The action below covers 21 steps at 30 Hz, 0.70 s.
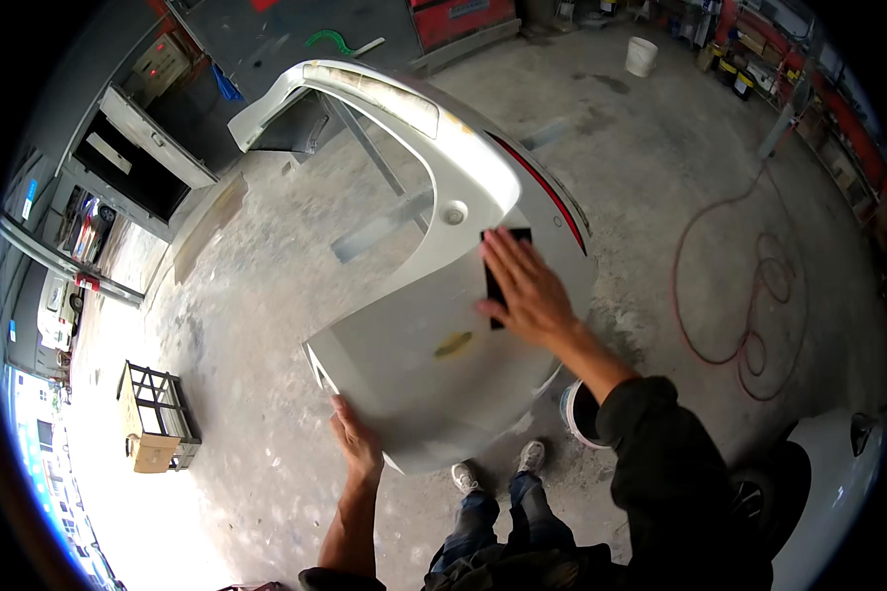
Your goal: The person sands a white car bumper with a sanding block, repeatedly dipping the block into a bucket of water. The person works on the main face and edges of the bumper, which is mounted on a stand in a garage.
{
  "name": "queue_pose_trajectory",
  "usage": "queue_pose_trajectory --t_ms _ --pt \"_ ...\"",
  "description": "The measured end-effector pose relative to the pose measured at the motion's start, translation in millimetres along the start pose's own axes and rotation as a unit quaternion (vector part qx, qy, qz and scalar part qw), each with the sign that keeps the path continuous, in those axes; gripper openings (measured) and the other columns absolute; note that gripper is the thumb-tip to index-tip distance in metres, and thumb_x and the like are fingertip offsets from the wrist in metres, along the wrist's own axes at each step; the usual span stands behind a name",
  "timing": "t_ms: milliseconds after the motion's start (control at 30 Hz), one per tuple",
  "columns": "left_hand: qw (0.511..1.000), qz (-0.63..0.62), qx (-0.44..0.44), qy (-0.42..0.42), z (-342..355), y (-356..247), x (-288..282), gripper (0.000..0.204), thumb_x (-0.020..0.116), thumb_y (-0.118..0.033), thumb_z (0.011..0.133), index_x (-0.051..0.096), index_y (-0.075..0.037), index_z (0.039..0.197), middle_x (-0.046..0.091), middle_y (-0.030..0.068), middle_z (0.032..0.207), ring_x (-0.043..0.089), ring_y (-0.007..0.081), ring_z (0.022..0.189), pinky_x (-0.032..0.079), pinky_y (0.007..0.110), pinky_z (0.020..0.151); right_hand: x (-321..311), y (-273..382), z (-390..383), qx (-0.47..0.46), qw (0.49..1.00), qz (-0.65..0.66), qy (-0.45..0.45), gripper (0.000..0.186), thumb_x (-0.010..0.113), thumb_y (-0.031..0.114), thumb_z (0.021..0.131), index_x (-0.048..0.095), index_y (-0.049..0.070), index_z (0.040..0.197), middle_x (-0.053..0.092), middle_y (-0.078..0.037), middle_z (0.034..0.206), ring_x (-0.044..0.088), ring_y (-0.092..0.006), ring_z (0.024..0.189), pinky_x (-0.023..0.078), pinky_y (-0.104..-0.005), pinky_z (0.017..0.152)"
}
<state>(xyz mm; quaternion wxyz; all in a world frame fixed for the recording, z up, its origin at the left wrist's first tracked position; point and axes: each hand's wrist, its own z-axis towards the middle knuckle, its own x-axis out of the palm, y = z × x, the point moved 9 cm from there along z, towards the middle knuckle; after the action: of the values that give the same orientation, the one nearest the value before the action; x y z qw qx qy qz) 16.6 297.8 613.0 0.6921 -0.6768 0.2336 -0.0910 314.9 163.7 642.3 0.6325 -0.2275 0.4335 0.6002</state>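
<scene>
Panel [404, 404] lies ahead, raised off the floor [251, 340]; it seems stiff, light and slick, best held by its edges. Left hand's [359, 443] fingers grip its near-left edge; right hand's [532, 300] lie flat over a black pad [494, 286] on it. Near bucket [568, 418] and far bucket [642, 59]: contents unclear.

Left hand [358, 445], right hand [534, 297]: bare. Right sleeve [680, 473] black, creased, ends mid-forearm. Left sleeve [341, 580] dark, mostly cropped. Jeans [471, 524] blue, faded patches. Shoes [465, 479] whitish, darker mottling.
</scene>
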Motion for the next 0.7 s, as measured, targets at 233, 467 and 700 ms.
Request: queue_pose_trajectory --t_ms 233,467,700 --pt "0.999 -0.014 -0.021 0.032 2 4 15 0.067 0.032 -0.056 0.105 0.056 0.003 0.126 0.063 0.0091 0.113 0.058 0.0169 0.102 0.047 0.03 0.086 1 -1 -3 0.108 0.991 0.006 -0.078 0.083 0.061 0.047 0.093 0.032 -0.009 0.148 0.027 -0.024 0.158 0.022 -0.0393 0.148 0.022 -0.0516 0.12" --pt "0.995 -0.081 0.021 -0.05 2 -1 13 0.065 0.029 -0.056 0.106 0.058 0.003 0.112 0.062 0.0059 0.097 0.055 0.0137 0.084 0.045 0.029 0.072 -6 -25 -1 0.047 0.997 0.0 -0.065 0.077 0.055 0.048 0.096 0.034 -0.005 0.148 0.031 -0.023 0.156 0.028 -0.0384 0.146 0.028 -0.0507 0.117" --pt "0.994 -0.105 -0.009 -0.009 4 12 6 0.066 0.033 -0.055 0.106 0.042 0.0 0.142 0.051 0.0113 0.136 0.05 0.0222 0.122 0.042 0.034 0.103 -4 4 -33 0.087 0.992 0.031 -0.084 0.069 0.059 0.037 0.095 0.038 -0.004 0.147 0.034 -0.022 0.156 0.03 -0.0364 0.146 0.029 -0.0507 0.117"
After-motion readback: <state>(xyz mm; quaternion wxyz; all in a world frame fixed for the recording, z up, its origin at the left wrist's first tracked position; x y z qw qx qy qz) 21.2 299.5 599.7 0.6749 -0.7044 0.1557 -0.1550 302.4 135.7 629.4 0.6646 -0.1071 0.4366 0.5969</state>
